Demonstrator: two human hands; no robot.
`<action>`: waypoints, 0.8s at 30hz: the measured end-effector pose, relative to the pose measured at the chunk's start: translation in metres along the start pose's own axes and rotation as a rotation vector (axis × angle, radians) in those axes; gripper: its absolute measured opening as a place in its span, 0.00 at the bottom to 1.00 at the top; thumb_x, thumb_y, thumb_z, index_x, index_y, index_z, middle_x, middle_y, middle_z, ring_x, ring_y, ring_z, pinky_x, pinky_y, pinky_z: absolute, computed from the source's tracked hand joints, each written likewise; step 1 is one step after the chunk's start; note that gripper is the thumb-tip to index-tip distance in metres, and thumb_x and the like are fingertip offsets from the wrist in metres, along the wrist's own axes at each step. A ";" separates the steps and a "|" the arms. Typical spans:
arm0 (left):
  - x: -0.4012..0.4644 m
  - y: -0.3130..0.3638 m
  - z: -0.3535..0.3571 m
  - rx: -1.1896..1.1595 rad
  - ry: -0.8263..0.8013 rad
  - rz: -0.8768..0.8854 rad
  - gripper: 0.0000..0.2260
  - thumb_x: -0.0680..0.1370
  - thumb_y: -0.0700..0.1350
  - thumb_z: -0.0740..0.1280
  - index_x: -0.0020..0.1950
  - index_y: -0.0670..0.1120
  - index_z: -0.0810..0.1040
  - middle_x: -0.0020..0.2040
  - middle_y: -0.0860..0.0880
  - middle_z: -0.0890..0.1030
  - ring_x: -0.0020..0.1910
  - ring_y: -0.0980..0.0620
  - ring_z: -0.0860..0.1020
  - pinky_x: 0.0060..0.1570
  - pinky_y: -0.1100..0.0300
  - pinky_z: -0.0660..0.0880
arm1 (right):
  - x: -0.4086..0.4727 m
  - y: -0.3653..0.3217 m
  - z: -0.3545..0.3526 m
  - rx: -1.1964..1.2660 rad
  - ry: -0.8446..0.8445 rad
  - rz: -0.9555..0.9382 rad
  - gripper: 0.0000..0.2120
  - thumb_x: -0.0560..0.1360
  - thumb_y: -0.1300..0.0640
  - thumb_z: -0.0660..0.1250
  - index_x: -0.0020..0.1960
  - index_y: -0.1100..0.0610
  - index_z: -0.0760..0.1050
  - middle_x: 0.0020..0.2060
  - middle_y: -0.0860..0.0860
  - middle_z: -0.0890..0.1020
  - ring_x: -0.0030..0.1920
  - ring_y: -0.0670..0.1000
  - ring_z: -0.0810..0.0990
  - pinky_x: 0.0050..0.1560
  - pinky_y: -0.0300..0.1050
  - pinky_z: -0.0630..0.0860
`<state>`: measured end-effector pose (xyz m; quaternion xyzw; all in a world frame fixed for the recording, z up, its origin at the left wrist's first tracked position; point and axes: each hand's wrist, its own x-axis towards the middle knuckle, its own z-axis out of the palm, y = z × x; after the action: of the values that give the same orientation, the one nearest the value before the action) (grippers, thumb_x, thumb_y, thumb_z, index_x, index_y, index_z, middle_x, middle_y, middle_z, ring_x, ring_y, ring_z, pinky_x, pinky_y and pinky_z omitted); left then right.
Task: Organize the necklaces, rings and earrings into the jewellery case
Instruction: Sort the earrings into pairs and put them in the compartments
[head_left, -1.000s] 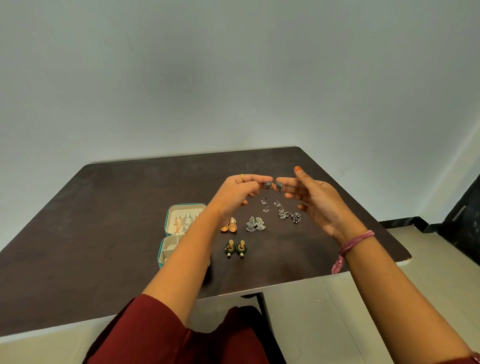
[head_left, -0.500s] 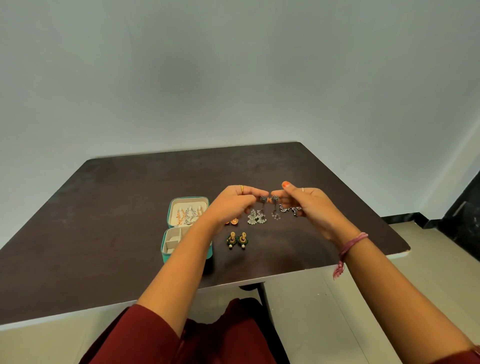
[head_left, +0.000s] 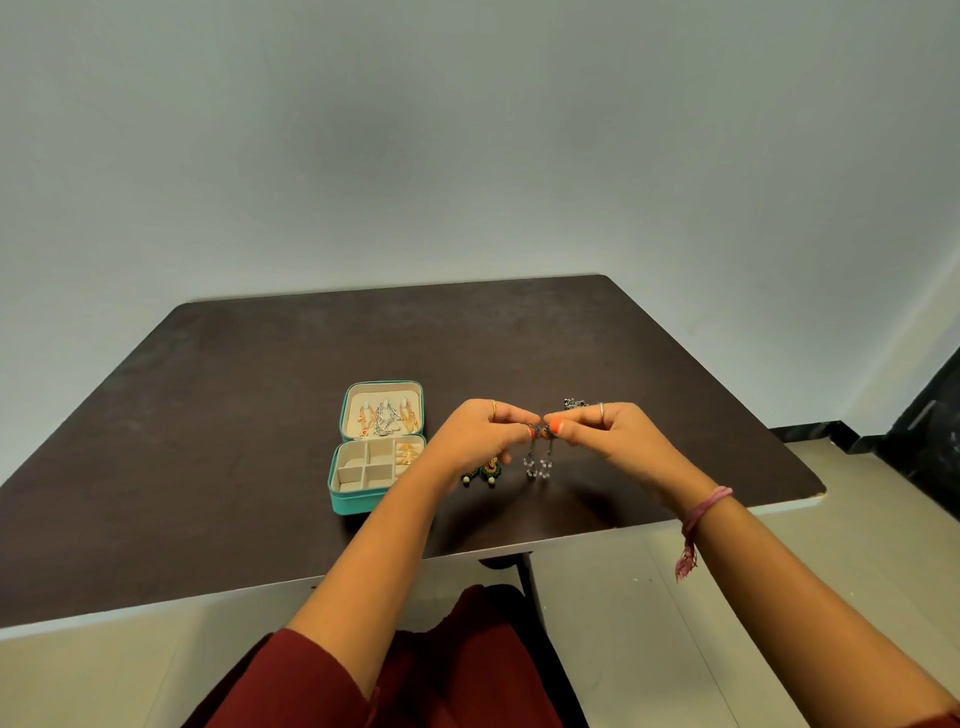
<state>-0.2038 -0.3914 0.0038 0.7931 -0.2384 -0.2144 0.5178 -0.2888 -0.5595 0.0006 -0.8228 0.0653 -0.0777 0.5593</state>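
A teal jewellery case (head_left: 358, 503) lies open on the dark table (head_left: 218, 426). Necklaces (head_left: 385, 422) hang in its lid, and gold rings (head_left: 409, 453) sit in the right compartment. My left hand (head_left: 480, 436) and my right hand (head_left: 605, 434) meet above the table, each pinching the top of one silver drop earring (head_left: 537, 464); the two dangle side by side. A green-and-gold earring pair (head_left: 482, 472) lies under my left wrist. Another silver pair (head_left: 574, 402) peeks out behind my right hand. Other earrings are hidden by my hands.
The table's front edge (head_left: 571, 540) runs just below my forearms, with tiled floor (head_left: 649, 597) beyond it to the right. A plain wall stands behind the table. A dark skirting (head_left: 924, 431) lies at the far right.
Both hands have come down towards the table with the silver drop earrings, and their fingertips have drawn together. The view has tilted so the table sits lower.
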 end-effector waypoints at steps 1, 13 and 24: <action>0.001 -0.002 0.002 0.013 0.004 0.002 0.08 0.77 0.40 0.67 0.54 0.46 0.82 0.45 0.53 0.82 0.25 0.60 0.71 0.27 0.72 0.68 | 0.001 0.003 0.000 -0.013 -0.016 -0.009 0.07 0.75 0.58 0.69 0.50 0.51 0.82 0.43 0.46 0.85 0.44 0.38 0.81 0.47 0.32 0.74; 0.023 -0.013 0.009 0.286 -0.009 -0.059 0.08 0.76 0.41 0.67 0.39 0.52 0.77 0.38 0.50 0.81 0.23 0.60 0.73 0.33 0.64 0.72 | 0.020 0.035 0.011 -0.231 -0.043 -0.007 0.07 0.76 0.57 0.68 0.51 0.50 0.82 0.44 0.46 0.85 0.46 0.42 0.82 0.48 0.35 0.74; 0.041 -0.011 0.010 0.449 -0.081 -0.174 0.04 0.77 0.41 0.67 0.48 0.45 0.81 0.39 0.47 0.82 0.33 0.53 0.75 0.46 0.59 0.77 | 0.033 0.040 0.013 -0.286 -0.067 0.090 0.07 0.75 0.56 0.68 0.52 0.52 0.83 0.44 0.48 0.85 0.44 0.41 0.81 0.45 0.31 0.73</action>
<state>-0.1752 -0.4192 -0.0133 0.8966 -0.2316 -0.2316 0.2979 -0.2547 -0.5684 -0.0397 -0.8925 0.0936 -0.0150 0.4410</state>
